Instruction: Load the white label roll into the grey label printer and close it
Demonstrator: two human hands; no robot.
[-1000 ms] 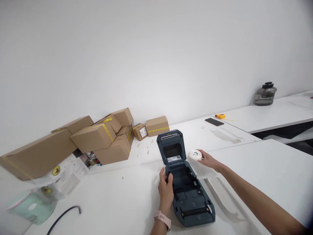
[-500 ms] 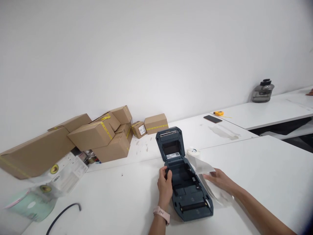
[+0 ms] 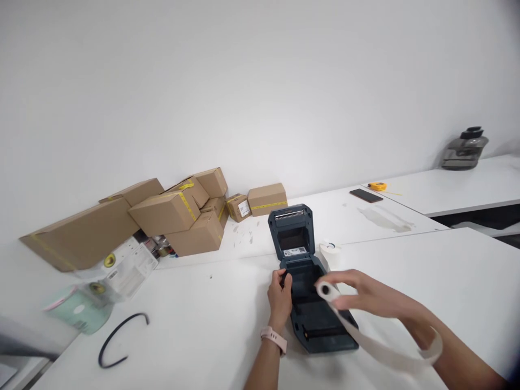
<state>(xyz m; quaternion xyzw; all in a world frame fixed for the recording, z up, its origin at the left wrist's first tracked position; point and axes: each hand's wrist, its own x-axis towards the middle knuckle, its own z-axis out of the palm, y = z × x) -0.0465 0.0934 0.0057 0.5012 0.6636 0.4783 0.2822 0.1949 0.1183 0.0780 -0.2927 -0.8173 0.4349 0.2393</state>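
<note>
A dark label printer (image 3: pixel 303 309) lies on the white table with its lid raised, so its inner bay and roller show. My left hand (image 3: pixel 280 295) grips the printer's left edge, fingers curled over the rim. Over the printer's right side, my right hand (image 3: pixel 365 292) holds a small white label roll (image 3: pixel 326 291) between thumb and fingers, its core facing me. From that roll a loose paper strip (image 3: pixel 382 349) trails down and curls toward my right wrist. Another white roll (image 3: pixel 331 254) stands behind, close to the printer's right side.
Cardboard boxes (image 3: pixel 195 235) are piled at the back left, by a plastic-wrapped packet (image 3: pixel 132 271) and a green pouch (image 3: pixel 79 309). A black cable (image 3: pixel 108 344) lies at front left. Toward the back right are a phone (image 3: pixel 366 195), a yellow tape measure (image 3: pixel 377 186) and a jug (image 3: pixel 465 149).
My right hand has brought the label roll up from the printer's right side to above it, with the strip now trailing. My left hand stays on the printer. The view has shifted slightly.
</note>
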